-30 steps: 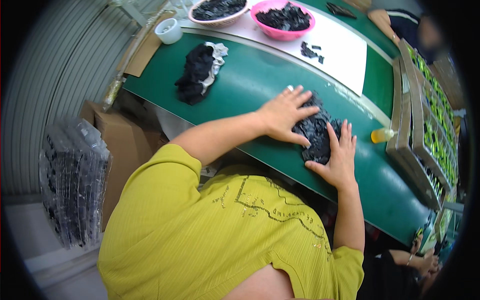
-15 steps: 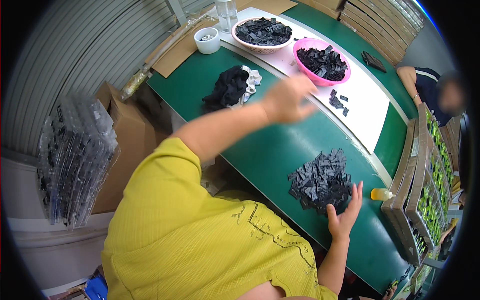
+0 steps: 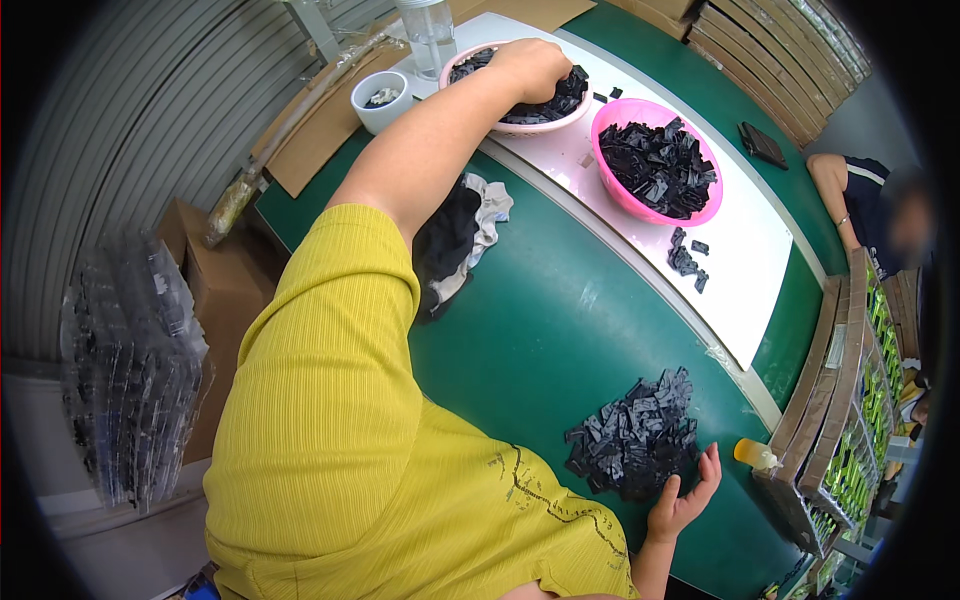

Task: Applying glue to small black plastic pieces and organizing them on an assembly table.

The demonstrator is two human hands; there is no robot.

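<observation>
My left hand (image 3: 535, 70) is over the pale pink basket (image 3: 540, 127) at the far side, its fingers curled down at the small flat black pieces (image 3: 570, 97) heaped inside. Whatever those fingers hold is hidden. Near me on the right, my right hand (image 3: 684, 502) lies open, thumb and fingers apart, at the edge of a loose pile of black pieces (image 3: 635, 435) on the green table (image 3: 500, 370). A bright pink bowl (image 3: 612, 190), also heaped with black pieces, stands right of the basket.
A white board (image 3: 750, 270) carries the bowl and some loose black pieces (image 3: 686, 258). Beside the basket are a white cup (image 3: 381, 102) and a clear jar (image 3: 428, 40). Black-and-white cloth (image 3: 460, 235) lies under my left forearm. A yellow bottle (image 3: 755, 453) and stacked trays (image 3: 835, 400) are at right, near another person (image 3: 865, 200).
My left hand has moved from above the table near the pink bowl, away and leftward, to the pale basket. My right hand stays open by the pile. The view has shifted.
</observation>
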